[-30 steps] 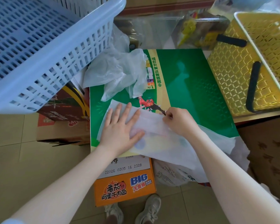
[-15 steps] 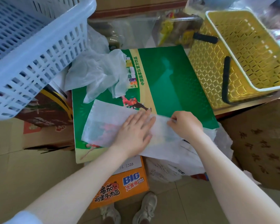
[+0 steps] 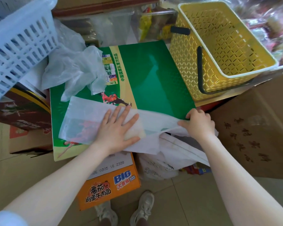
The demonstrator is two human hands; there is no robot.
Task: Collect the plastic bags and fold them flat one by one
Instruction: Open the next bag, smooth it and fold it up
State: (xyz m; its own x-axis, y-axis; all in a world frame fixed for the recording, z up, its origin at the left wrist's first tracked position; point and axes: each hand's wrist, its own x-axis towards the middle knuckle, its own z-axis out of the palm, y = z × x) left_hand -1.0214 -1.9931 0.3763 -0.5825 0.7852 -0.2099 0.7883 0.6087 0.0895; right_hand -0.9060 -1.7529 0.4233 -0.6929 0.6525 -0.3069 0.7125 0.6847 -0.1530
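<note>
A thin white plastic bag [image 3: 82, 121] lies stretched across the near part of a green carton top [image 3: 155, 82]. My left hand [image 3: 117, 128] presses flat on the bag's middle with fingers spread. My right hand [image 3: 197, 123] pinches the bag's right end at the carton's near right corner, pulling it taut; the rest of the bag droops off the edge. A crumpled translucent plastic bag [image 3: 72, 70] sits at the carton's far left. More white bags [image 3: 155, 167] hang below the carton's front edge.
A yellow shopping basket [image 3: 219, 46] with black handles stands at the right, touching the carton. A pale blue basket [image 3: 18, 39] overhangs the far left. Cardboard boxes surround the carton, an orange box [image 3: 109, 188] below. My shoes [image 3: 142, 206] stand on the tiled floor.
My left hand slid rightward along the bag, smoothing it. My right hand moved right to the carton's corner, drawing the bag's end with it.
</note>
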